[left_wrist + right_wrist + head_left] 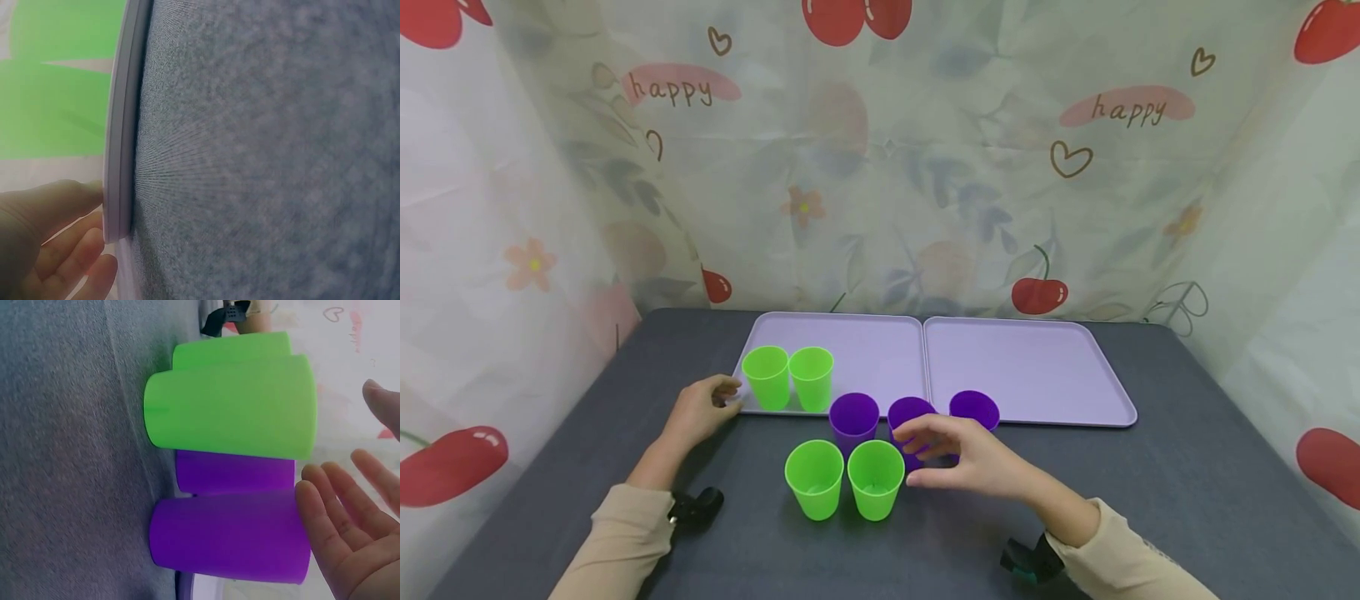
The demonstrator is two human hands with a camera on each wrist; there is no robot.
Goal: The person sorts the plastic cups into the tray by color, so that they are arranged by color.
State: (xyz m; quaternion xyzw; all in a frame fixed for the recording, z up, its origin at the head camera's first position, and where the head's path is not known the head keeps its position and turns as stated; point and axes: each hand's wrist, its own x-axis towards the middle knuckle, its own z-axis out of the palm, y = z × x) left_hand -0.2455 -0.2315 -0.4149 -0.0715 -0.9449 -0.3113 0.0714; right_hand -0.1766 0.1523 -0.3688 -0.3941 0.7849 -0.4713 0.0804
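My left hand (pixel 703 408) is at the front left corner of the left lilac tray (pixel 880 350), thumb and fingers (pixel 75 269) about the corner. Just inside that corner two green cups (pixel 766 379) (pixel 812 379) stand upright. My right hand (pixel 962 454) hovers with spread, slightly bent fingers over the middle purple cup (pixel 910 408), partly hiding it; the right wrist view shows fingertips by a purple cup's rim (pixel 231 537). To its left stand two more green cups (pixel 814 479) (pixel 876 479). Other purple cups, one left (pixel 854 421) and one right (pixel 974 408), stand by the trays' front edge.
A second lilac tray (pixel 1022 367) lies against the first one's right side. Dark grey cloth (pixel 1150 500) covers the table. Printed curtains (pixel 887 167) enclose the back and sides. Black camera mounts (pixel 700 508) (pixel 1030 558) sit on both wrists.
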